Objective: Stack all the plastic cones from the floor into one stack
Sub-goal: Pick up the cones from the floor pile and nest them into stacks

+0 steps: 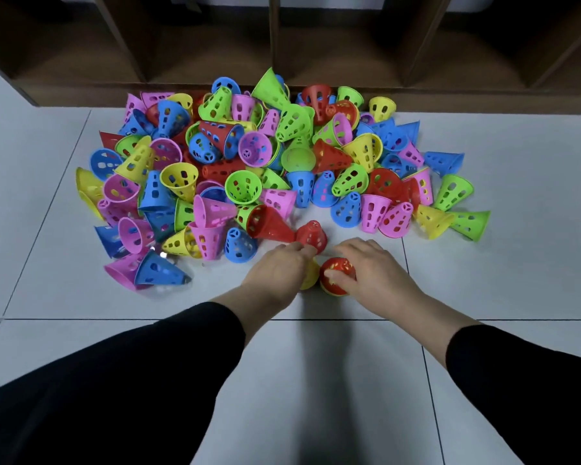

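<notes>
pile: loose heap of perforated plastic cones (275,162) on the tiled floor (483,297), red, blue, green, yellow, pink, lying at all angles, some nested in each other
shelf unit: dark wooden shelf unit (282,45) right behind the heap, open cubbies at floor level, contents too dark to tell
stack: red cone (336,276) upright, narrow end up, on the floor just in front of the heap; yellow shows through its holes and at its base, so at least 1 yellow cone nested under it
left hand: left hand (275,273) palm down, fingertips pinching the lower edge of a small red cone (312,233) that stands at the near edge of the heap; a yellow cone (311,275) peeks out beneath the palm, cannot tell whether the hand holds it
right hand: right hand (373,266) curled over the stack, thumb on its near side, fingers wrapped behind; grip closed round it
big red cone: a larger red cone (270,223) on its side just left of the small one, touching it
sleeves: black, pushed back on both forearms
</notes>
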Available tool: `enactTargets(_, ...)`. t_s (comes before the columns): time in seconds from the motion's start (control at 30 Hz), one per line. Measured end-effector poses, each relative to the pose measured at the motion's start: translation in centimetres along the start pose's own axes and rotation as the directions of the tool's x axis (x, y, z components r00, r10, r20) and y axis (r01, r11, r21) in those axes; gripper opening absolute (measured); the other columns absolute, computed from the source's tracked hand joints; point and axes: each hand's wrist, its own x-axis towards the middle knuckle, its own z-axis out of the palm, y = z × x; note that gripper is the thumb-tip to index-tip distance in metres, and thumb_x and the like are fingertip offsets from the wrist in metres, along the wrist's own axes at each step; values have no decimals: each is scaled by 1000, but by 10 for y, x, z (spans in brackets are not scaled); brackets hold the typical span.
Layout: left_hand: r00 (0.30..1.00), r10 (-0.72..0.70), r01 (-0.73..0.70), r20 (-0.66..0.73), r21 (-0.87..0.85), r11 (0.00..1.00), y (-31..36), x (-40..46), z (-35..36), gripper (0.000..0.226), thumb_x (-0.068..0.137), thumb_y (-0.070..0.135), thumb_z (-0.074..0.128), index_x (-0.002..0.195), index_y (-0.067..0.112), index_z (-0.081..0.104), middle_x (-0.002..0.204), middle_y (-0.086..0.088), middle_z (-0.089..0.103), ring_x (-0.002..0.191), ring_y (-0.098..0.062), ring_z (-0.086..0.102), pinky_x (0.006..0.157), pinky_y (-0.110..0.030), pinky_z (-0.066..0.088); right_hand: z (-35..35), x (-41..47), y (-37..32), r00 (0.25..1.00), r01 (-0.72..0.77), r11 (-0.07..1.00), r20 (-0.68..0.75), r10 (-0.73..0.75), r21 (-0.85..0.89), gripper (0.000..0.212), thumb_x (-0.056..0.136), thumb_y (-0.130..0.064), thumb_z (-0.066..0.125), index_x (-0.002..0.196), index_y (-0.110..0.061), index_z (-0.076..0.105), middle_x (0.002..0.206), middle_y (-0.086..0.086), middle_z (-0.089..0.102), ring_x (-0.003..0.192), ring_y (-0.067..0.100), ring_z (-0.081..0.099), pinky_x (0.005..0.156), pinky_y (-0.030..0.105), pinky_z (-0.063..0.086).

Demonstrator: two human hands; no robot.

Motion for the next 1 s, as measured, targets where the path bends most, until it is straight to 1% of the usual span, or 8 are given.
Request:
enactTargets(0.13, 991, -38, 28, -128, -81, 996, -9, -5, 3, 48, 93, 46, 57, 134, 21, 53, 122, -4, 59, 108, -29, 54, 90, -41, 45, -9, 25, -6, 998, -4, 999, -69, 7, 39, 43, 98, -38, 56, 139, -22, 51, 134, 3, 55, 122, 28, 51, 100, 45, 45)
enactTargets(0.27, 933, -128, 190, -337, 159, 969, -49, -2, -10, 44, 97, 37, 53, 138, 23, 47, 140, -4, 51, 120, -30, 52, 97, -47, 42, -9, 65, -15, 999, -20, 1000, 46, 21, -24, 58, 99, -25, 55, 153, -26, 32, 154, 3, 38, 134, 29, 45, 104, 47, 45)
enactTargets(0.33, 947, -132, 219, -293, 291, 931, -67, 5, -20, 45, 99, 30, 49, 143, 23, 42, 152, -8, 40, 127, -33, 46, 98, -49, 39, -3, 83, -20, 991, 2, 994, 134, 13, -109, 64, 98, -16, 55, 154, -30, 28, 156, 2, 34, 131, 31, 47, 101, 49, 48)
enactTargets(0.43, 988, 86, -10, -127, 506, 863, -77, 14, -25, 50, 94, 23, 29, 141, 23, 47, 158, -9, 30, 134, -32, 39, 102, -49, 35, 8, 97, -22, 968, 27, 970, 250, 35, -242, 61, 92, -7, 59, 146, -29, 41, 132, 8, 49, 108, 34, 59, 86, 48, 54)
enactTargets(0.5, 981, 190, -128, -47, 581, 804, -78, 22, -26, 54, 91, 22, 26, 140, 24, 50, 155, -8, 34, 135, -32, 37, 106, -50, 32, 15, 100, -20, 962, 24, 958, 267, 56, -287, 52, 90, -7, 62, 137, -25, 48, 118, 8, 51, 100, 33, 60, 81, 46, 55)
enactTargets(0.6, 960, 276, -236, 37, 636, 735, -80, 35, -21, 40, 95, 21, 43, 133, 26, 58, 137, 1, 52, 127, -27, 42, 104, -43, 31, 21, 101, -16, 972, 24, 952, 231, 49, -304, 46, 89, -7, 64, 132, -20, 52, 112, 9, 53, 98, 33, 60, 77, 41, 53)
enactTargets(0.73, 974, 218, -200, 54, 650, 733, -78, 43, -18, 35, 96, 23, 47, 127, 29, 60, 126, 2, 55, 118, -26, 45, 96, -39, 34, 16, 104, -15, 983, -8, 972, 174, 50, -233, 39, 92, -12, 63, 130, -16, 53, 114, 13, 55, 101, 34, 59, 75, 38, 48)
enactTargets(1.0, 991, 123, -126, 51, 663, 738, -68, 48, -6, 39, 97, 29, 48, 136, 25, 53, 128, 4, 60, 120, -27, 44, 101, -41, 30, -30, 83, -19, 989, -98, 991, -106, 107, 88, 41, 90, -17, 68, 129, -17, 57, 123, 11, 59, 105, 28, 60, 90, 40, 52)
